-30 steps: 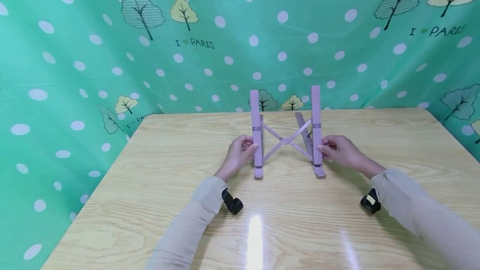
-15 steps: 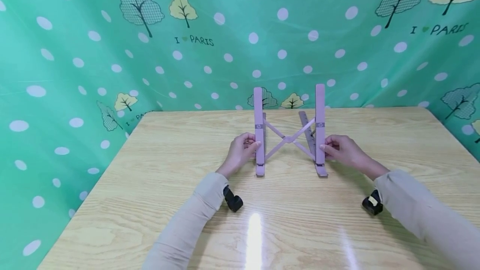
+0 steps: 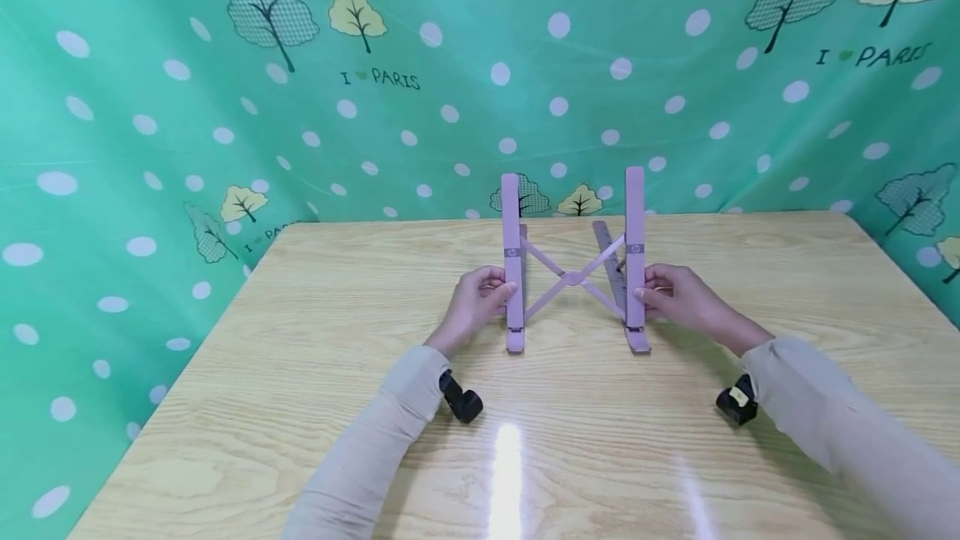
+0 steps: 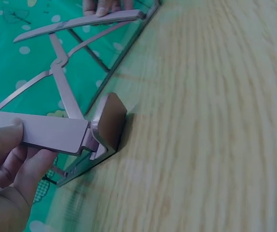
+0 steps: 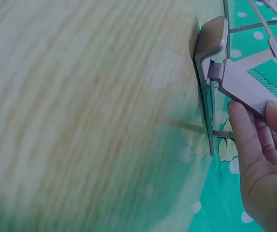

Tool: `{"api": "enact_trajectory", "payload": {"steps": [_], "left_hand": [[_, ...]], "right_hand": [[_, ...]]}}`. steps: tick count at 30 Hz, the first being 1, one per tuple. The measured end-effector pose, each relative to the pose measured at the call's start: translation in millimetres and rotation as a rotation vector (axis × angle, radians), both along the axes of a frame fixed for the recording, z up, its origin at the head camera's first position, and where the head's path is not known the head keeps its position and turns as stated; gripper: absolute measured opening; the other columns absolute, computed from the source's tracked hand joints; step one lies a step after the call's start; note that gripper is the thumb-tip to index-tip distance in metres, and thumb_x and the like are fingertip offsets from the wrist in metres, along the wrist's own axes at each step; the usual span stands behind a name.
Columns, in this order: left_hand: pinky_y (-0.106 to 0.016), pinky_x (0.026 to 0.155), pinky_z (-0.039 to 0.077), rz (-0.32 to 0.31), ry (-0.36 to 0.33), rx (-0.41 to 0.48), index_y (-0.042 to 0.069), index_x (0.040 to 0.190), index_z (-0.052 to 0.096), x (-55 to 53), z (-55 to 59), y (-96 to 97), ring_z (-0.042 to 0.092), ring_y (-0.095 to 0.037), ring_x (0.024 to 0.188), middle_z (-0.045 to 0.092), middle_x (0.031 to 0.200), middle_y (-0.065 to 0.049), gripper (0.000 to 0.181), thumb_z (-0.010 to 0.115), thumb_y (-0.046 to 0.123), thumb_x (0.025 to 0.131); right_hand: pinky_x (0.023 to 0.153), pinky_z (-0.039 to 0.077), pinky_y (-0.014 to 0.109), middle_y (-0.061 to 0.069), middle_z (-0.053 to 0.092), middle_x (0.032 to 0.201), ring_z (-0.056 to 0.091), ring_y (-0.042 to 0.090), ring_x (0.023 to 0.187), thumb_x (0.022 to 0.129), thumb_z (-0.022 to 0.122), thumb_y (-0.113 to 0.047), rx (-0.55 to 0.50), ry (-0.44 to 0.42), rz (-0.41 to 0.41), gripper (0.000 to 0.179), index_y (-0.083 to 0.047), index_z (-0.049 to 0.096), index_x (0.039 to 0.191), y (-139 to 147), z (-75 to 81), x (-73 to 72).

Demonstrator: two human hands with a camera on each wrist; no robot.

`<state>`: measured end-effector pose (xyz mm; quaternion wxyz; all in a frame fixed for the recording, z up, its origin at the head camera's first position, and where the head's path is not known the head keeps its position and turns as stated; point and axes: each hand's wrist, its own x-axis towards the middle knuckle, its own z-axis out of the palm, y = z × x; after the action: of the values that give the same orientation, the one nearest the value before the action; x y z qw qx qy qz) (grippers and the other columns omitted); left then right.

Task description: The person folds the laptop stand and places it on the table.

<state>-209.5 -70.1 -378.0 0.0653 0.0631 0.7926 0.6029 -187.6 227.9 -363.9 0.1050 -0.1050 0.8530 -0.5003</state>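
Note:
A pinkish-purple folding laptop stand (image 3: pixel 573 278) stands unfolded on the table, its two raised side bars joined by an X of thin struts. My left hand (image 3: pixel 476 300) pinches the left bar low down, thumb on its front face and fingers behind. On the other side my right hand (image 3: pixel 684 300) pinches the right bar at about the same height. In the left wrist view the thumb and fingers hold the bar just behind the upturned front lip (image 4: pixel 111 118). The right wrist view shows the other lip (image 5: pixel 211 36), with the fingertips under that bar.
The stand rests on a light wood-grain table (image 3: pixel 360 290), well back from me. Behind it hangs a green dotted curtain (image 3: pixel 420 157) printed with trees. A black wrist camera (image 3: pixel 461 398) sits at the left sleeve, another black camera (image 3: pixel 737 401) at the right.
Both hands keep the same hold on the stand. Its shape looks unchanged; the whole view shifts only slightly.

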Motion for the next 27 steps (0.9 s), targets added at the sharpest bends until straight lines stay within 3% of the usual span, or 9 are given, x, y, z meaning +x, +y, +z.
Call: {"api": "enact_trajectory", "payload": {"steps": [7,19,25,27], "left_hand": [[-0.028,0.065,0.054,0.016,-0.032,0.045,-0.002,0.099,0.058,-3.8,-3.3,-3.1,0.058,-0.014,0.071,0.056,0.086,-0.009,0.019,0.061,0.009,0.084],[-0.03,0.066,0.054,0.011,-0.038,0.056,-0.003,0.095,0.057,-2.8,3.4,-1.3,0.057,-0.015,0.07,0.053,0.083,-0.007,0.016,0.06,0.007,0.084],[-0.031,0.066,0.054,-0.093,-0.031,0.053,-0.004,0.09,0.055,-3.2,1.8,15.9,0.058,-0.012,0.066,0.055,0.08,-0.007,0.013,0.059,0.007,0.084],[-0.031,0.066,0.054,-0.1,-0.021,0.041,-0.003,0.089,0.055,-3.6,2.1,19.7,0.058,-0.012,0.067,0.055,0.08,-0.007,0.013,0.06,0.008,0.084]], "right_hand": [[0.068,0.053,0.031,0.026,0.06,0.09,0.062,0.029,0.079,0.087,0.05,0.005,0.012,0.085,0.018,0.022,0.018,0.052,0.105,-3,-0.2,-1.4],[0.068,0.053,0.031,0.025,0.061,0.088,0.062,0.029,0.079,0.086,0.05,0.007,0.013,0.093,0.056,0.018,0.017,0.054,0.1,-6,3.4,-4.1],[0.068,0.053,0.031,0.024,0.061,0.086,0.062,0.028,0.077,0.085,0.051,0.007,0.017,0.11,0.072,0.016,0.017,0.055,0.097,-11,2.0,-3.6],[0.068,0.054,0.031,0.022,0.062,0.085,0.062,0.027,0.077,0.085,0.051,0.007,0.035,0.124,0.063,0.015,0.015,0.056,0.096,-11,1.1,-3.7]]}}
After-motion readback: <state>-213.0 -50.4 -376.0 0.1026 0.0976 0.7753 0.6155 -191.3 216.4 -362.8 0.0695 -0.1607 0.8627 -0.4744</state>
